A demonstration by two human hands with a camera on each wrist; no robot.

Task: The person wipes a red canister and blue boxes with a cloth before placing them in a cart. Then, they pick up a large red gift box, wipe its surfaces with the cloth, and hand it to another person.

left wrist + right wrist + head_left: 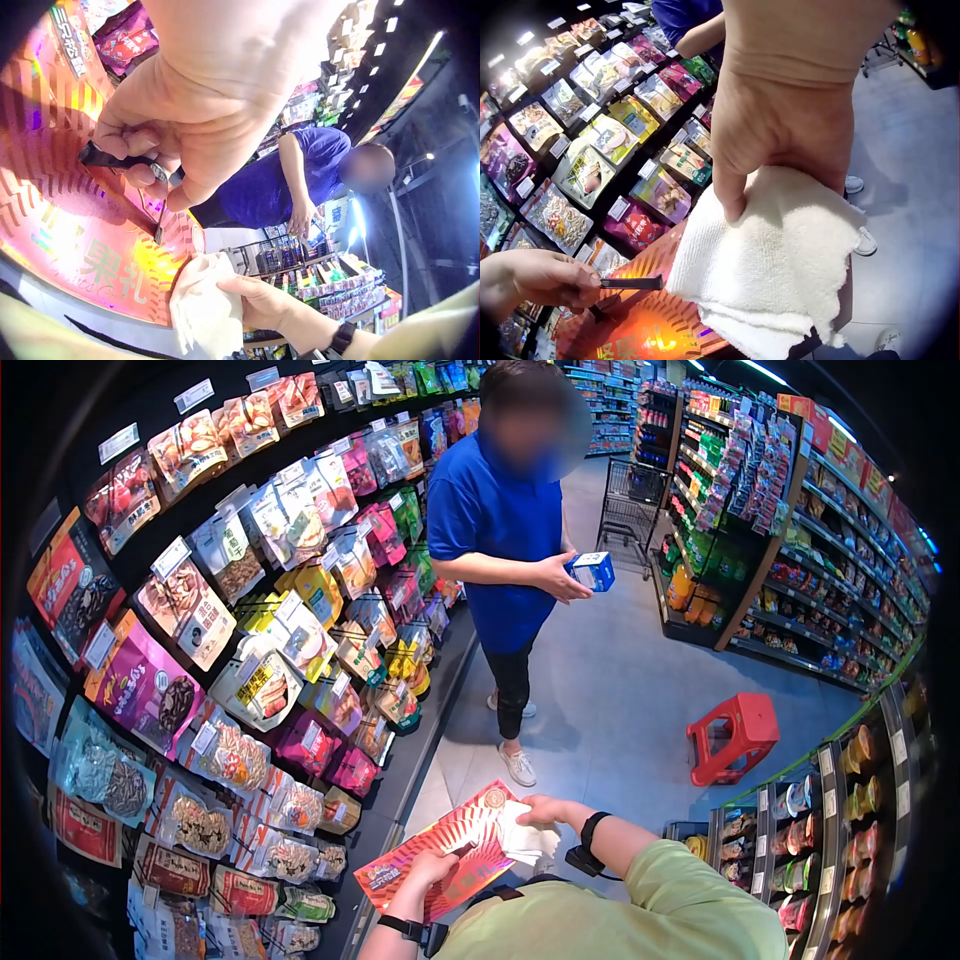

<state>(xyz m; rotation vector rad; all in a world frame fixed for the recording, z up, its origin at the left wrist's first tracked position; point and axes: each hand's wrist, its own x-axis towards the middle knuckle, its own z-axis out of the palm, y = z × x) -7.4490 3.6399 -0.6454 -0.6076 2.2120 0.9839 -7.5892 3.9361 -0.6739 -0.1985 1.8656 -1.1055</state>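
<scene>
A red and orange gift box (440, 880) with a sunburst pattern is held in front of the body. Curled around its dark strap handle (112, 156) are the fingers of my left hand (432, 868). My right hand (541, 811) pinches a folded white cloth (772, 247), thumb on top, against the box's far end. In the right wrist view, the left hand (551, 279) grips the handle, and the cloth hides part of the box. The underside of the cloth and the right fingertips beneath it are hidden.
Hanging snack bags (255, 685) fill the left shelving. A person in a blue shirt (500, 500) stands ahead holding a blue box (592, 572). A red stool (735, 738) is on the floor at right, with a black cart (630, 500) behind and shelves (830, 830) at lower right.
</scene>
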